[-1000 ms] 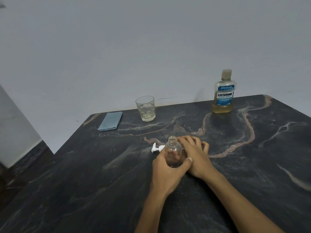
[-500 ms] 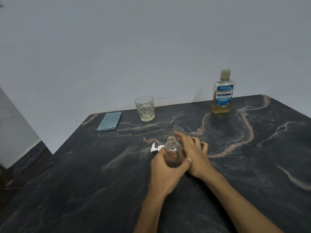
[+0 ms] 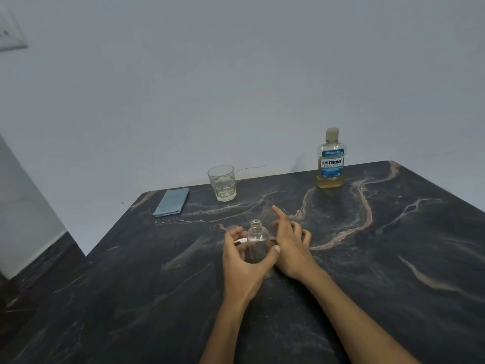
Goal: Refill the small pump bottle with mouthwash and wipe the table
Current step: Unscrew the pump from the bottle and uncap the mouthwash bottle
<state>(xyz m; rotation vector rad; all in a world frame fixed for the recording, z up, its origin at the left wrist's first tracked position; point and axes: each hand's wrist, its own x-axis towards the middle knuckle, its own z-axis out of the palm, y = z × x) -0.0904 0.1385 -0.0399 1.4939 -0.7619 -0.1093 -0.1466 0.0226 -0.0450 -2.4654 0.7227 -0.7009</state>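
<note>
The small clear pump bottle (image 3: pixel 258 239) stands upright and uncapped on the dark marble table (image 3: pixel 393 232). My left hand (image 3: pixel 244 269) holds it, thumb on its right side and fingers curled round its left. The white pump head (image 3: pixel 240 241) lies on the table behind the bottle, partly hidden by my left fingers. My right hand (image 3: pixel 291 245) is just right of the bottle, holding nothing, with its index finger stretched toward the back. The mouthwash bottle (image 3: pixel 330 161), capped and holding a little yellow liquid, stands at the back right. A folded blue cloth (image 3: pixel 172 202) lies at the back left.
A clear drinking glass (image 3: pixel 222 183) stands at the table's back edge between the cloth and the mouthwash. A pale wall rises right behind the table. The table's left edge drops to a dark floor.
My right hand has come off the bottle's neck and lifted, its index finger now pointing away. My left hand's fingers have loosened slightly round the bottle.
</note>
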